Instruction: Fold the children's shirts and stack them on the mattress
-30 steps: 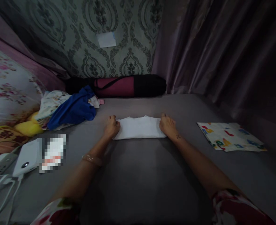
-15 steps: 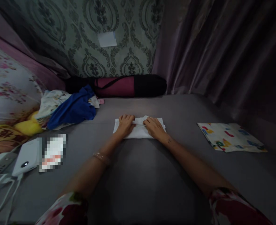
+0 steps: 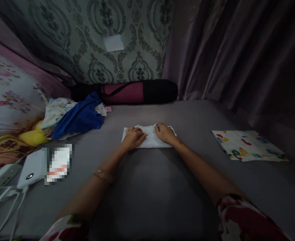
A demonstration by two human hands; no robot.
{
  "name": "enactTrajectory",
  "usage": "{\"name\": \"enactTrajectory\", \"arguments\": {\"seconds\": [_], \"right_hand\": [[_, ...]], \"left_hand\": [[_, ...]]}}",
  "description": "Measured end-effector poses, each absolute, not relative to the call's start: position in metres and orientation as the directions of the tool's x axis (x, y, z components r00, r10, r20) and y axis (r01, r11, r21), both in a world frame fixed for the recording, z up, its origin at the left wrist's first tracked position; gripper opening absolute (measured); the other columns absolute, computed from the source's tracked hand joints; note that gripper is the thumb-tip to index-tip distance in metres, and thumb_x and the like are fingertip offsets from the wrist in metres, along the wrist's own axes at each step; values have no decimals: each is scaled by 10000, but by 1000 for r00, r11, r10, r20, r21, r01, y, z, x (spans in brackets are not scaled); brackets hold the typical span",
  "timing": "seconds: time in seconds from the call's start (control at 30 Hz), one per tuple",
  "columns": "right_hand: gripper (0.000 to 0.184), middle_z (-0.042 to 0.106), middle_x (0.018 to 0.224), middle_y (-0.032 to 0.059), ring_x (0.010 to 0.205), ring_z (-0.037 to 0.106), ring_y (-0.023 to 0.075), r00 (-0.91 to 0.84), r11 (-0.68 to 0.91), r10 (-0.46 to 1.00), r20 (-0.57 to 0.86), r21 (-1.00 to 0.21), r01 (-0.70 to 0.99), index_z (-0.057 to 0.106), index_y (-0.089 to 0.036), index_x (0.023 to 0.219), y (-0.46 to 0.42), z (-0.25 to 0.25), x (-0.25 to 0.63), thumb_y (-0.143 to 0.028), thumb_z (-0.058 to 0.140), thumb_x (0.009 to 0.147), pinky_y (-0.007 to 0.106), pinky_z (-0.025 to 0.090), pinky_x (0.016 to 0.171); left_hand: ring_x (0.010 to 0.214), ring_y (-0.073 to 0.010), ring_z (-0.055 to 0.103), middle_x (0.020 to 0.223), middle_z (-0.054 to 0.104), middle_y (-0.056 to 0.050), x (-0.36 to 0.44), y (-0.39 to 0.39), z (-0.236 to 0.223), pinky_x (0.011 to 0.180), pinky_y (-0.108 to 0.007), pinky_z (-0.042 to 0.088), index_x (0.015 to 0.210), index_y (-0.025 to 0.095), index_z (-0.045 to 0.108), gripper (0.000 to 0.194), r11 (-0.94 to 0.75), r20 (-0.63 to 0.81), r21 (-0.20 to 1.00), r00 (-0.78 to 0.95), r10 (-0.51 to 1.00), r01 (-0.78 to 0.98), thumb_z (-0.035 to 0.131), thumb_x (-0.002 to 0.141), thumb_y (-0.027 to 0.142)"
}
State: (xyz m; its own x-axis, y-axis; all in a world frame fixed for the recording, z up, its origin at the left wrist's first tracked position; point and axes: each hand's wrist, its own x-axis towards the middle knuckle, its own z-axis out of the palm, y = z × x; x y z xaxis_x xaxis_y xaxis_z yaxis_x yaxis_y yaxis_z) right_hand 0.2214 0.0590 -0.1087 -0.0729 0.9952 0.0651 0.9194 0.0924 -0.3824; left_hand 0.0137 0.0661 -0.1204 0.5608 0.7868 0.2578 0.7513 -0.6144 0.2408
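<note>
The left hand (image 3: pixel 135 137), loosely spread, and the right hand (image 3: pixel 165 134), curled, pinch unclear, have moved inward over the white cloth (image 3: pixel 151 142), probably smoothing it.

Looks like a home, most likely a bedroom. Seems so from the smooth grey sheet (image 3: pixel 195 117), spread wide like bedding and reaching back towards patterned wallpaper (image 3: pixel 138 20). Hung on the right with long, draped curtains (image 3: pixel 212 50). Softened on the left by flowered white fabric (image 3: pixel 9 85), a yellow plush-looking thing (image 3: pixel 35 135) and a loose heap of cloth (image 3: pixel 79 117), blue on top. Lived-in too, with a white power strip (image 3: pixel 5 175) and cables (image 3: pixel 16 207) on the sheet and a long black-and-maroon bag (image 3: pixel 127 93) below the wallpaper.
</note>
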Motion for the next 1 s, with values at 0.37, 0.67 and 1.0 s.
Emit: {"name": "enactTrajectory", "arguments": {"seconds": [0.37,0.67,1.0], "right_hand": [[297,578,1179,84,1014,577,211,-223,265,960,167,-298,917,563,-221,1199,51,-119,231,-230,459,921,309,428,844],[201,598,1181,71,1050,496,239,-428,509,818,385,-137,849,667,-210,937,39,-121,241,-124,539,809,369,368,886],[232,680,998,57,1009,574,195,-439,518,846,302,-267,813,625,-191,1075,43,-118,235,-313,563,888,349,305,1018]], "left_hand": [[957,-233,596,945,674,-51,17,91,-139,871,-366,396,1107,202,623,295,-442,160,379,413,896,813,598,825,286],[1106,-295,519,1105,661,-76,23,79,-123,937,-444,347,880,225,712,226,-425,183,342,384,905,838,551,855,382],[1073,-282,585,1067,686,-111,31,92,-117,936,-431,340,1177,174,577,412,-255,-20,325,276,961,911,605,817,371]]}}
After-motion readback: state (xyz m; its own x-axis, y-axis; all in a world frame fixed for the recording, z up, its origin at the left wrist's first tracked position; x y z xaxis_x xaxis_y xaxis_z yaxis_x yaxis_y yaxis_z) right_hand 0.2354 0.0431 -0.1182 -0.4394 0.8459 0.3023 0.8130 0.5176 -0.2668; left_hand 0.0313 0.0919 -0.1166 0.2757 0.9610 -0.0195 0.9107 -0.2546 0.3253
